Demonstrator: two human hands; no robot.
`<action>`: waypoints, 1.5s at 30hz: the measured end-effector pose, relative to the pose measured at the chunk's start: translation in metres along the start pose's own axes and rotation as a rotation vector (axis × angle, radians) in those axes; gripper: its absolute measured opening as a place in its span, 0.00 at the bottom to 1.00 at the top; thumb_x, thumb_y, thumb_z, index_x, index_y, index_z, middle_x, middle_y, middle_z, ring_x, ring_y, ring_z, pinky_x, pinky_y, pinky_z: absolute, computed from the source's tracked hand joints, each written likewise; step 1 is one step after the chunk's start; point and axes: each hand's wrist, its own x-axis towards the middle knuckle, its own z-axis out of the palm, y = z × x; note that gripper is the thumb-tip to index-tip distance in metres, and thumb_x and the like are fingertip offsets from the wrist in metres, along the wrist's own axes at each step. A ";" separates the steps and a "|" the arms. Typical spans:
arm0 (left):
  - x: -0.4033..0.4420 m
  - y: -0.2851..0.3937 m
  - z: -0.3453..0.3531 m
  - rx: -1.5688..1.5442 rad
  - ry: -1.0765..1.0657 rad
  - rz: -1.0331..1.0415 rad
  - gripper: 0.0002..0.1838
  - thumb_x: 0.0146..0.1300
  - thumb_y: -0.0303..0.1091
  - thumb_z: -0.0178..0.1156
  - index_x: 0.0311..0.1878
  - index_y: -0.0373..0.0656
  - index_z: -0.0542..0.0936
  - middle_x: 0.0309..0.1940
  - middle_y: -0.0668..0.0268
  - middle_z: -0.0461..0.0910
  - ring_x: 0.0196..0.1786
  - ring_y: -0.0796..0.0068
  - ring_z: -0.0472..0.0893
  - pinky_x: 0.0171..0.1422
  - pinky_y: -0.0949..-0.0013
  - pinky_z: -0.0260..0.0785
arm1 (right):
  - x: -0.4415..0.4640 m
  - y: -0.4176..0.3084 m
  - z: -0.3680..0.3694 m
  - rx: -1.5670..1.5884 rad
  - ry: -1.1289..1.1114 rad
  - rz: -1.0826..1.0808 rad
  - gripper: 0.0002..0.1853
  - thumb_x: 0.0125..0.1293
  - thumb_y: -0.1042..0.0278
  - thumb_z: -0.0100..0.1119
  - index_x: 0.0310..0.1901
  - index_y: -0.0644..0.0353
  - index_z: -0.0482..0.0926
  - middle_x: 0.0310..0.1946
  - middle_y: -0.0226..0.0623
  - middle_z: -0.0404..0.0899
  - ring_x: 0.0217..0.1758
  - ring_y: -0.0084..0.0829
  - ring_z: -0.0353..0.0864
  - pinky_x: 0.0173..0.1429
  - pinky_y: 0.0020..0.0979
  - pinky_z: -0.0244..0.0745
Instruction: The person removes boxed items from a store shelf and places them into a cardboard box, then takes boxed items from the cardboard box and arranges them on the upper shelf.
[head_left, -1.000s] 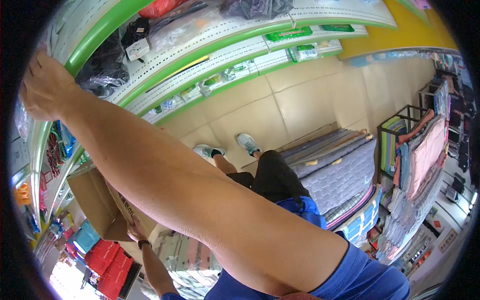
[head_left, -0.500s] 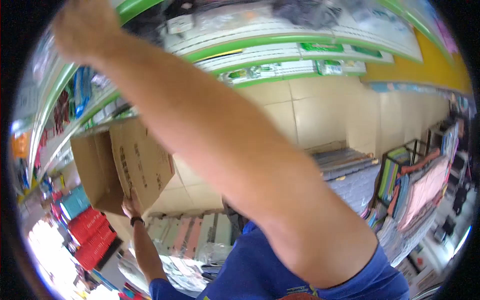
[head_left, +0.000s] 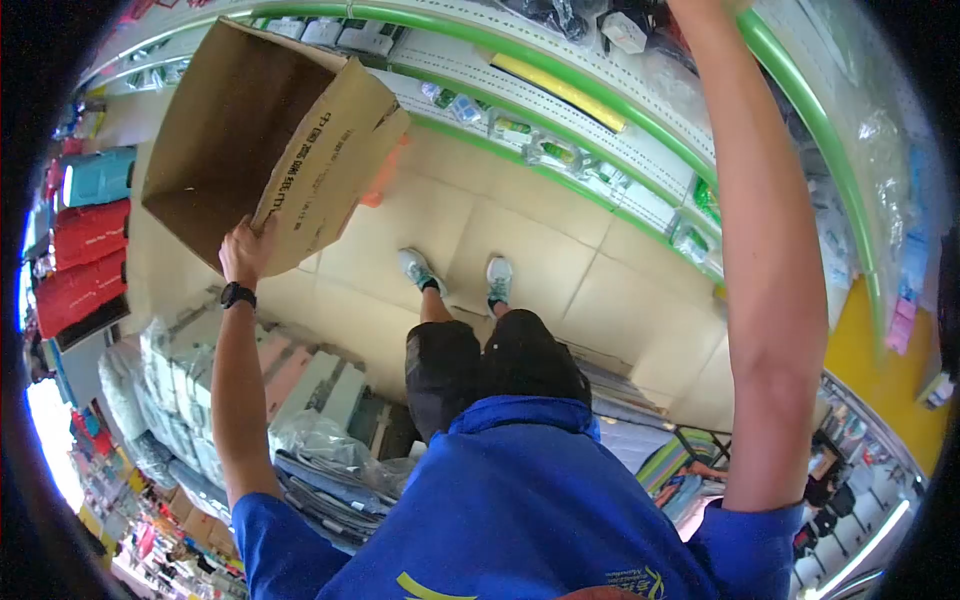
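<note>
"How far along are things?"
"The cardboard box (head_left: 275,145) is open and in hand, beside the lower shelves. Only bare cardboard shows in its mouth, though the depths are shadowed. Bagged goods (head_left: 550,15) sit on the shelf (head_left: 805,95). By my judgement, it looks early, but how much is left can't be settled from here."
"And the hands?"
"The left hand (head_left: 247,250) pinches the box's near rim, fingers over the edge. The right hand (head_left: 705,10) is up near the shelf's green edge, cut off by the top of the view; I can't tell whether it's spread or gripping."
"Any writing?"
"A row of dark Chinese-looking characters runs along the box's flap, too blurred for me to read surely. The blue shirt (head_left: 520,500) bears a small logo, with lettering that may say 'Marathon'. The red cases (head_left: 85,240) carry pale print, illegible."
</note>
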 end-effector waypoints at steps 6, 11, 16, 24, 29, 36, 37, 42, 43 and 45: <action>-0.006 0.007 -0.014 -0.081 -0.098 -0.005 0.29 0.65 0.63 0.59 0.44 0.43 0.84 0.38 0.47 0.86 0.42 0.43 0.85 0.46 0.46 0.78 | -0.004 0.002 0.002 -0.025 0.033 -0.019 0.18 0.72 0.62 0.55 0.54 0.68 0.76 0.49 0.56 0.79 0.56 0.55 0.75 0.62 0.49 0.67; -0.011 0.003 -0.012 -0.160 -0.096 0.034 0.25 0.66 0.59 0.61 0.53 0.49 0.86 0.41 0.52 0.87 0.45 0.47 0.86 0.49 0.48 0.78 | 0.000 -0.002 -0.002 -0.065 -0.026 -0.041 0.18 0.74 0.62 0.53 0.57 0.68 0.75 0.52 0.57 0.78 0.58 0.55 0.74 0.64 0.49 0.66; -0.001 -0.001 -0.026 -0.149 -0.198 0.032 0.22 0.69 0.58 0.57 0.51 0.52 0.87 0.39 0.51 0.87 0.43 0.45 0.86 0.47 0.47 0.78 | 0.001 -0.005 0.001 -0.118 -0.044 -0.023 0.19 0.75 0.61 0.51 0.57 0.69 0.74 0.53 0.56 0.77 0.59 0.56 0.73 0.65 0.50 0.65; 0.019 0.013 -0.043 -0.247 -0.225 0.001 0.25 0.70 0.59 0.56 0.47 0.46 0.87 0.37 0.48 0.86 0.42 0.43 0.85 0.47 0.45 0.78 | 0.000 -0.008 0.001 -0.173 -0.085 0.007 0.19 0.76 0.60 0.51 0.55 0.70 0.74 0.52 0.60 0.77 0.58 0.59 0.73 0.64 0.51 0.65; 0.020 0.031 -0.009 -0.189 -0.212 0.023 0.23 0.70 0.56 0.57 0.48 0.46 0.86 0.39 0.50 0.87 0.43 0.45 0.86 0.46 0.46 0.78 | 0.001 -0.010 0.004 -0.192 0.012 -0.051 0.19 0.76 0.58 0.51 0.53 0.71 0.75 0.49 0.61 0.77 0.55 0.60 0.74 0.62 0.52 0.66; 0.023 0.031 -0.016 -0.197 -0.160 0.013 0.21 0.71 0.55 0.56 0.50 0.49 0.85 0.40 0.53 0.87 0.43 0.47 0.86 0.45 0.47 0.79 | -0.002 -0.005 0.005 -0.277 -0.018 -0.070 0.21 0.77 0.56 0.50 0.51 0.71 0.75 0.48 0.61 0.77 0.53 0.61 0.74 0.60 0.53 0.66; 0.025 0.032 -0.016 -0.189 -0.155 0.015 0.21 0.71 0.55 0.56 0.50 0.50 0.85 0.40 0.53 0.87 0.43 0.46 0.86 0.44 0.47 0.79 | -0.001 -0.004 0.004 -0.279 -0.031 -0.038 0.21 0.77 0.56 0.50 0.51 0.71 0.75 0.48 0.61 0.77 0.53 0.61 0.74 0.60 0.53 0.66; 0.023 0.031 -0.018 -0.203 -0.167 -0.001 0.22 0.71 0.58 0.55 0.51 0.50 0.85 0.39 0.52 0.87 0.44 0.45 0.86 0.46 0.47 0.79 | -0.003 -0.001 0.006 -0.244 0.024 -0.063 0.21 0.76 0.55 0.51 0.51 0.70 0.75 0.45 0.61 0.78 0.52 0.61 0.74 0.59 0.53 0.66; 0.023 0.030 -0.018 -0.211 -0.183 -0.006 0.23 0.70 0.58 0.55 0.51 0.50 0.85 0.40 0.52 0.87 0.44 0.45 0.86 0.46 0.47 0.79 | -0.004 0.000 0.006 -0.259 0.031 -0.058 0.21 0.76 0.55 0.51 0.51 0.70 0.75 0.45 0.61 0.78 0.51 0.61 0.74 0.58 0.53 0.67; 0.023 0.029 -0.016 -0.228 -0.211 -0.022 0.24 0.70 0.60 0.55 0.51 0.50 0.85 0.40 0.52 0.87 0.45 0.44 0.86 0.48 0.46 0.79 | -0.002 0.000 0.008 -0.296 0.014 -0.031 0.20 0.75 0.56 0.51 0.51 0.69 0.75 0.44 0.60 0.78 0.51 0.61 0.75 0.57 0.53 0.67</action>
